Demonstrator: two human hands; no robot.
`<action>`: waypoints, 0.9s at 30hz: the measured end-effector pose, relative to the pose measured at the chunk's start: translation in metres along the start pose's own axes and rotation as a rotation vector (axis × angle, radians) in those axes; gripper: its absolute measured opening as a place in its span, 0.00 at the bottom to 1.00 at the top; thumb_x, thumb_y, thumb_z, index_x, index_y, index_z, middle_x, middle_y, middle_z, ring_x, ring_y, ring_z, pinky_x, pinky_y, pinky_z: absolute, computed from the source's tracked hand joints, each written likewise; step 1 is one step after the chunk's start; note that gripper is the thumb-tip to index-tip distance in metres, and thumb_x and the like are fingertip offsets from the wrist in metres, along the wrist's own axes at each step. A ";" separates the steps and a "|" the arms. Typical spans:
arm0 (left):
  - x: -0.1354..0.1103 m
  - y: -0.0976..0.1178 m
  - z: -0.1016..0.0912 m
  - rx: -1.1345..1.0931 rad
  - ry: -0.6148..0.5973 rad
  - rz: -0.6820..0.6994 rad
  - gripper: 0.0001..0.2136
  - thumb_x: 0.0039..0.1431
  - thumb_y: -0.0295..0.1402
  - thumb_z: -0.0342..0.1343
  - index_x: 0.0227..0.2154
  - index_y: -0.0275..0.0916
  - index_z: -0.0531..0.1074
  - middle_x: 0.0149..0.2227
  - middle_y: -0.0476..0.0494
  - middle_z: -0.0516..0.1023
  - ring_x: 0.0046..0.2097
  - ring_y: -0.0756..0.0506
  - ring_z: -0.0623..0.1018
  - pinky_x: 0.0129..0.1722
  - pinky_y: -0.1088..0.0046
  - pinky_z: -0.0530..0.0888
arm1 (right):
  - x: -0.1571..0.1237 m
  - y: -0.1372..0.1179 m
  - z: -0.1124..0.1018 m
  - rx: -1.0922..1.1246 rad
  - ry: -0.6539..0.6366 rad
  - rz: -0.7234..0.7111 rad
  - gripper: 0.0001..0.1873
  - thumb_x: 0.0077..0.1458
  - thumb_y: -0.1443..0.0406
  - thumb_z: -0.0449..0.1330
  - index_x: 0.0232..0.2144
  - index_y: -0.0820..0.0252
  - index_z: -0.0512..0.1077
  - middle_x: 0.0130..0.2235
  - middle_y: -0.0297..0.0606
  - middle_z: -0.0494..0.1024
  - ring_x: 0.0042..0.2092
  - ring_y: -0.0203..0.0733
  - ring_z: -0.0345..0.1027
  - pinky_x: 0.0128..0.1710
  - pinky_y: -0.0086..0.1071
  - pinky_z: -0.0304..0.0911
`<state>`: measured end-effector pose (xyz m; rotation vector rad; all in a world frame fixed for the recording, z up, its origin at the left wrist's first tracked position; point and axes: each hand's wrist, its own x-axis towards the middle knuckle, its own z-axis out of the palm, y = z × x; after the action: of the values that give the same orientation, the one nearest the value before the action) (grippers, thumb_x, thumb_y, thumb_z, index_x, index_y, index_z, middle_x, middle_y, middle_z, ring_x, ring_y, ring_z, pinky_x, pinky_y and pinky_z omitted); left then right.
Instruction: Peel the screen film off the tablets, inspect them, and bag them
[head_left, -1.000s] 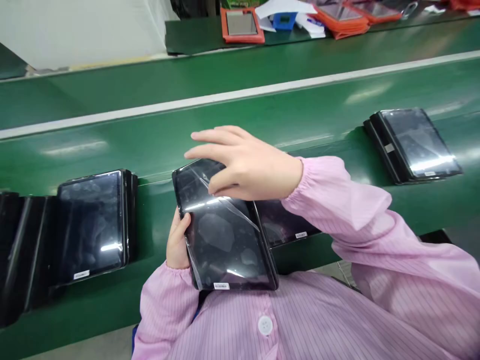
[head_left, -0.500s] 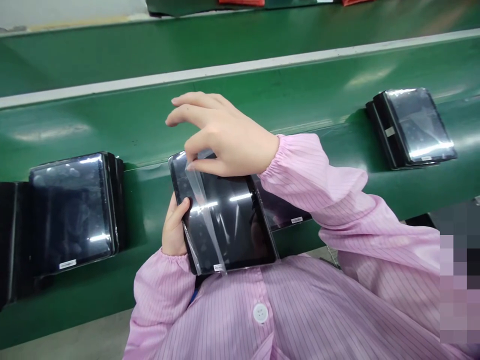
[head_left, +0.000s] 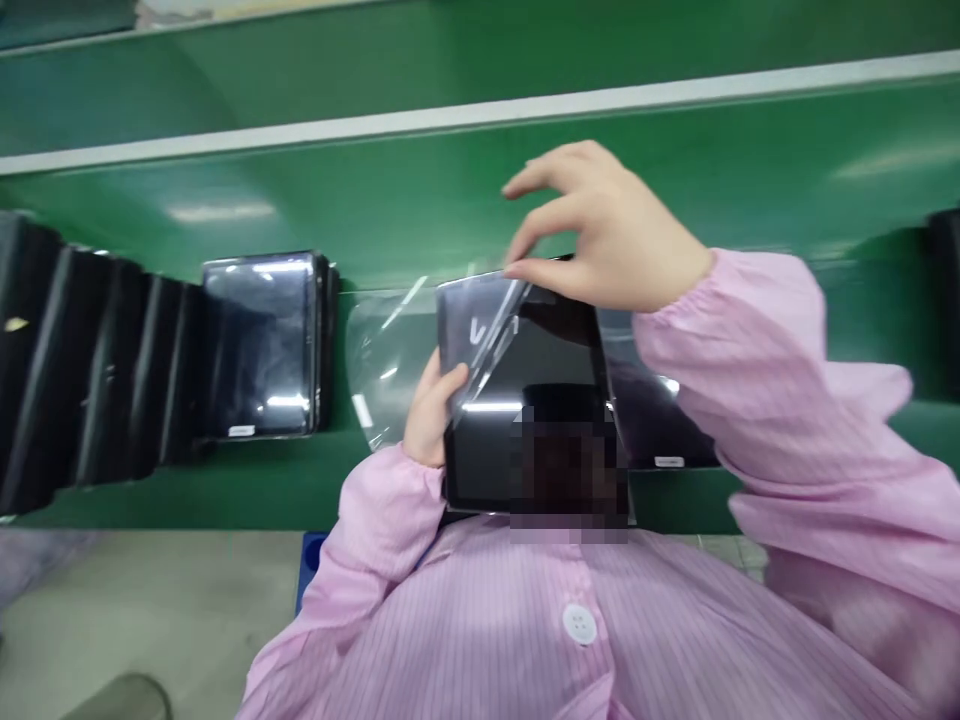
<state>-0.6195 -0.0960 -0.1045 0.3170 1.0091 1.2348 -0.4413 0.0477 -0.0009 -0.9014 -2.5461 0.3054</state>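
A black tablet [head_left: 487, 455] is held tilted in front of my body. My left hand [head_left: 435, 405] grips its left edge, with the thumb on the front and the other fingers hidden behind. Over the upper left corner of the screen lies a clear film [head_left: 499, 340], folded back along a slanting crease. My right hand [head_left: 600, 225] pinches that film at the tablet's top edge between thumb and forefinger, its other fingers raised. To the left of the tablet spreads a transparent sheet [head_left: 390, 365]; I cannot tell if it joins the film. Another dark tablet [head_left: 660, 425] lies partly hidden under my right forearm.
Left on the green bench [head_left: 315, 180] stand a tablet stack [head_left: 259, 340] and a row of several dark leaning tablets [head_left: 112, 370]. A dark stack [head_left: 946, 300] is cut off at the right edge. A pale ledge [head_left: 375, 120] runs along the back.
My right hand has drawn the film across towards the upper right, so its crease now slants. The clear sheet has appeared left of the tablet. The view has shifted left.
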 end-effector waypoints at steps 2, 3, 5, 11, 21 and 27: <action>0.003 0.001 -0.001 -0.023 0.003 0.015 0.24 0.49 0.34 0.67 0.51 0.41 0.73 0.46 0.43 0.81 0.53 0.34 0.79 0.51 0.59 0.76 | -0.006 0.010 0.003 0.079 0.026 0.021 0.08 0.55 0.56 0.68 0.27 0.50 0.82 0.53 0.33 0.79 0.59 0.57 0.67 0.63 0.57 0.59; 0.003 0.002 -0.002 -0.030 0.009 0.024 0.23 0.50 0.34 0.67 0.51 0.41 0.74 0.47 0.42 0.81 0.54 0.33 0.79 0.52 0.58 0.76 | -0.010 0.015 0.005 0.105 0.032 0.027 0.08 0.55 0.56 0.68 0.27 0.49 0.82 0.53 0.32 0.79 0.59 0.57 0.67 0.63 0.58 0.59; 0.003 0.003 -0.003 -0.041 0.020 0.036 0.22 0.50 0.34 0.68 0.50 0.42 0.74 0.49 0.42 0.81 0.55 0.32 0.78 0.51 0.57 0.76 | -0.017 0.024 0.008 0.118 0.040 0.033 0.06 0.54 0.56 0.69 0.28 0.48 0.82 0.53 0.35 0.78 0.59 0.58 0.67 0.62 0.60 0.61; 0.004 0.005 -0.004 -0.069 0.074 0.022 0.22 0.51 0.32 0.67 0.51 0.43 0.75 0.50 0.42 0.81 0.53 0.34 0.79 0.50 0.58 0.77 | -0.035 0.038 0.021 0.116 0.034 0.070 0.07 0.55 0.56 0.68 0.31 0.51 0.83 0.53 0.41 0.78 0.58 0.58 0.67 0.60 0.58 0.61; 0.006 -0.001 -0.006 -0.003 0.130 0.032 0.22 0.49 0.34 0.67 0.50 0.44 0.77 0.46 0.45 0.83 0.50 0.39 0.81 0.48 0.66 0.76 | -0.078 0.027 0.032 0.231 0.067 0.284 0.23 0.57 0.63 0.64 0.55 0.55 0.74 0.53 0.46 0.78 0.49 0.51 0.75 0.54 0.52 0.68; 0.011 -0.006 -0.010 0.025 0.134 0.033 0.23 0.48 0.35 0.67 0.50 0.45 0.77 0.44 0.48 0.83 0.43 0.44 0.82 0.42 0.71 0.77 | -0.098 -0.002 0.031 0.876 -0.110 0.820 0.35 0.66 0.56 0.53 0.70 0.56 0.51 0.39 0.40 0.79 0.25 0.35 0.71 0.27 0.32 0.72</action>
<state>-0.6241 -0.0916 -0.1191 0.2737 1.1384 1.2871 -0.3878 -0.0182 -0.0583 -1.4625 -1.6490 1.5662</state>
